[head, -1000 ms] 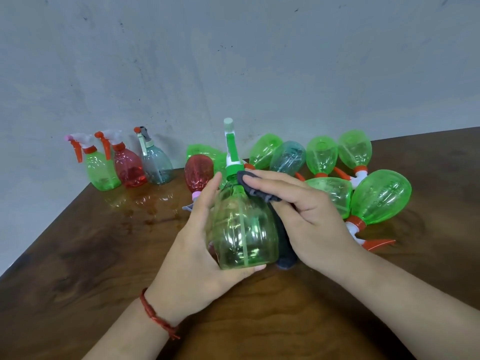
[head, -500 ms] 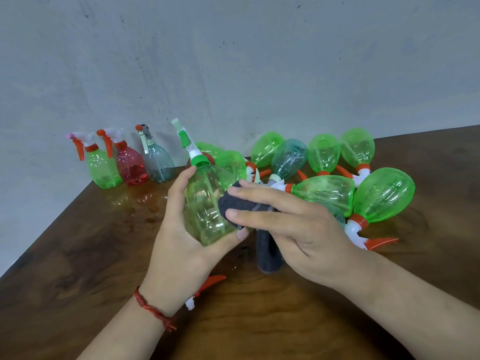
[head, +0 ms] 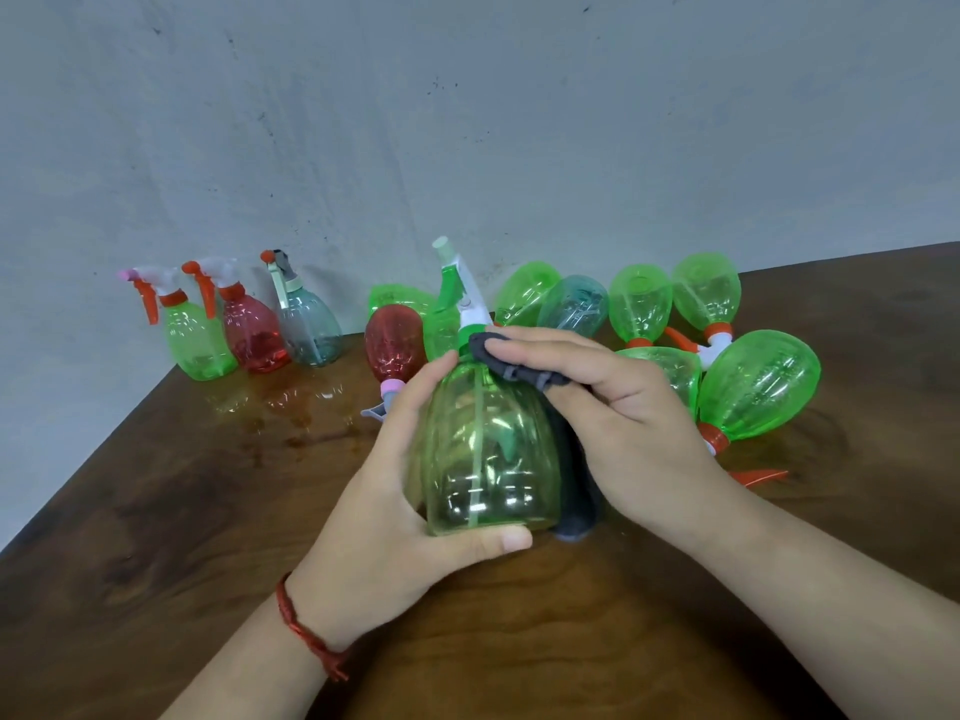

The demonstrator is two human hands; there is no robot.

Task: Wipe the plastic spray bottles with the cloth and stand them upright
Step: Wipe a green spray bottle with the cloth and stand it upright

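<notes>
Gripping the green spray bottle [head: 488, 459] with curled fingers and the thumb under its base, your left hand [head: 384, 527] now holds it upright at the near centre of the table [head: 208, 511]; half a second ago it leaned left. Your right hand [head: 623, 418] curls round the dark cloth [head: 574, 511], pressing it on the bottle's shoulder, higher than before. Three standing bottles [head: 249, 330] occupy the far left; lying bottles [head: 758, 387] the far right.

— Where is the green spray bottle [head: 488, 454]?
— Near the middle, held roughly upright, its white-and-green trigger head pointing far. A dark grey cloth [head: 519, 366] lies over its shoulder and hangs down its right side.
— The others?
— Three stand far left: green bottle [head: 200, 345], red bottle [head: 254, 335], grey-blue bottle [head: 309, 330]. The rest lie toppled behind.
</notes>
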